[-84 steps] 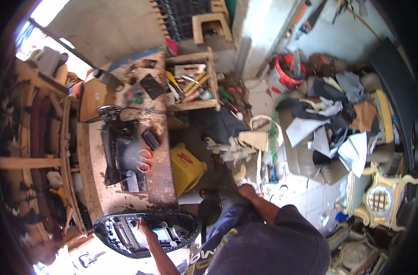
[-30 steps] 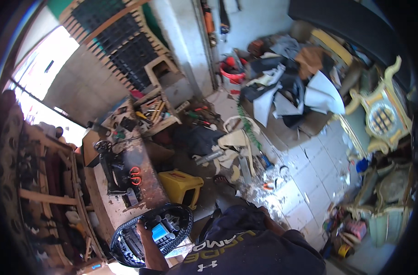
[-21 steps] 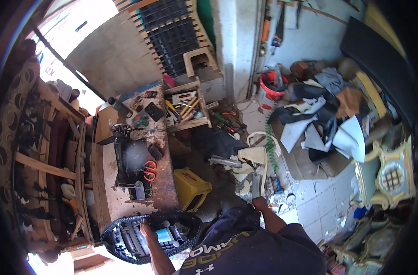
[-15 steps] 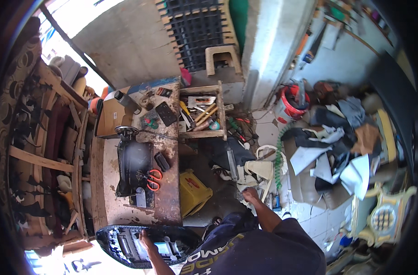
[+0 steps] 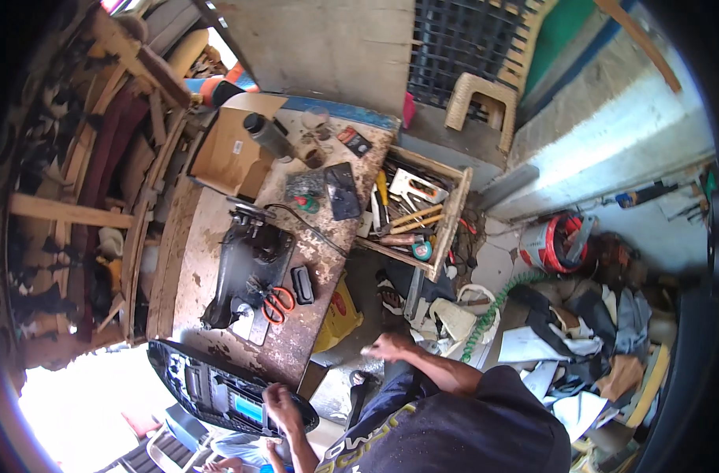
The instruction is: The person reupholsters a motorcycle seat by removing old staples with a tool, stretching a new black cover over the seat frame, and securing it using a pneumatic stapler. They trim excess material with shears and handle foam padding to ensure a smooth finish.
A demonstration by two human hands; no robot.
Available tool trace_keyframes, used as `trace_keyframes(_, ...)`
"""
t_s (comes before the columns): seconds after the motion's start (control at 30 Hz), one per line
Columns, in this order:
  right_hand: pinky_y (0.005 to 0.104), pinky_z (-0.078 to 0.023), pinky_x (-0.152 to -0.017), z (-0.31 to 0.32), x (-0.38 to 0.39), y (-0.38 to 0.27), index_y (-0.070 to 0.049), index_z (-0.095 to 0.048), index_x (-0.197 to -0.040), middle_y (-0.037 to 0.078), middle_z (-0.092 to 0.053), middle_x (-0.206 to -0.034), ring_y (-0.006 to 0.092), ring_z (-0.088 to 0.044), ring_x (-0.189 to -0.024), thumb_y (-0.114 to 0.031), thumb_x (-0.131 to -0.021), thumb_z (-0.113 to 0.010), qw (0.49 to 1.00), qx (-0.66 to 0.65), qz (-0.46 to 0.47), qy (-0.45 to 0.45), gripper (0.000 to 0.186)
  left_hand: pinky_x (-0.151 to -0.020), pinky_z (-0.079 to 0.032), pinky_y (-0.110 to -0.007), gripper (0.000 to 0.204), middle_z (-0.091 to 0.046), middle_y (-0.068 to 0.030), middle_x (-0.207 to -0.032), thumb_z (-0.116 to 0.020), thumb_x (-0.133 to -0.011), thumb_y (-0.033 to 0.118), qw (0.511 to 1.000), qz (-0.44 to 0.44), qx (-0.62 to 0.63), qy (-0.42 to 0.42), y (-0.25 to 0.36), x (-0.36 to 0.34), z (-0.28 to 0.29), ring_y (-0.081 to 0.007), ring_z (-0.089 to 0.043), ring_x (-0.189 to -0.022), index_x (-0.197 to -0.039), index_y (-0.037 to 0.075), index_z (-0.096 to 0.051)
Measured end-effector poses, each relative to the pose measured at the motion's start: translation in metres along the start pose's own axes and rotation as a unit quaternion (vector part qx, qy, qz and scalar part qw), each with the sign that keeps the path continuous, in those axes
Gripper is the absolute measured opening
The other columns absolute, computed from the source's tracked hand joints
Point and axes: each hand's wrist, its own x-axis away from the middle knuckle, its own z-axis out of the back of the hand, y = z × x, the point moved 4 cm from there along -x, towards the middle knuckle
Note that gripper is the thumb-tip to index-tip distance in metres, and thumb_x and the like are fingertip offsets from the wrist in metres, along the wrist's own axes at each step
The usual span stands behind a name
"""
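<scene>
A long black motorcycle seat (image 5: pixel 206 386) is tilted beside the near end of the worktable, its plastic underside and a light-blue panel showing. My left hand (image 5: pixel 280 407) grips it near its right end. My right hand (image 5: pixel 389 347) is held in front of my body, right of the table, with fingers curled together. Whether something small is pinched there I cannot make out. On the worktable (image 5: pixel 206 272), a black sewing machine (image 5: pixel 253 256) stands with orange-handled scissors (image 5: pixel 277 306) near its base and a small black open case (image 5: pixel 302 284) alongside.
An open drawer (image 5: pixel 446 221) full of hand tools juts from the table. A cardboard box (image 5: pixel 225 154), dark bottle (image 5: pixel 269 135) and phone (image 5: pixel 342 191) are at the far end. A red bucket (image 5: pixel 544 244), green coiled hose (image 5: pixel 489 315) and scrap pile (image 5: pixel 580 331) lie right. Another person's hand (image 5: pixel 225 465) shows below.
My view has turned, shifting the room. The seat now slants down to the right, and my left hand is nearer its right end. My right hand has come inward, toward the table.
</scene>
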Motion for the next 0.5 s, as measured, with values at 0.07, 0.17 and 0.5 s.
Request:
trace_keyframes(0.07, 0.0423, -0.052, -0.067, -0.025, -0.001, -0.038, -0.005, -0.074, -0.085, 0.013, -0.071, -0.072, 0.0256, -0.068, -0.068, -0.073, -0.087, -0.059, 0.986, 0.041, 0.144, -0.069, 0.070, -0.081, -0.052, -0.032, 0.025, -0.066, -0.0100, -0.101, -0.059, -0.101, 0.016, 0.986, 0.076, 0.119, -0.090, 0.037, 0.035, -0.032, -0.0177, -0.063, -0.087, -0.118, -0.001, -0.063)
trace_keyframes(0.17, 0.0452, -0.052, -0.066, -0.046, 0.032, -0.112, -0.008, -0.074, -0.088, 0.016, -0.071, -0.075, 0.0281, -0.068, -0.069, -0.071, -0.087, -0.062, 0.956, 0.132, 0.223, -0.138, 0.064, -0.076, -0.055, -0.031, 0.035, -0.070, -0.0124, -0.104, -0.061, -0.102, 0.022, 0.930, 0.171, 0.218, -0.240, 0.042, 0.078, -0.043, -0.0159, -0.067, -0.087, -0.128, -0.002, -0.062)
trace_keyframes(0.5, 0.0425, -0.053, -0.070, -0.162, 0.080, -0.155, -0.006, -0.071, -0.093, 0.015, -0.072, -0.081, 0.0284, -0.071, -0.077, -0.052, -0.084, -0.073, 0.899, 0.188, 0.334, -0.213, 0.046, -0.078, -0.057, -0.029, 0.025, -0.074, -0.0115, -0.094, -0.075, -0.090, 0.010, 0.933, 0.216, 0.261, -0.118, -0.040, 0.172, 0.053, -0.0177, -0.071, -0.082, -0.107, -0.009, -0.071)
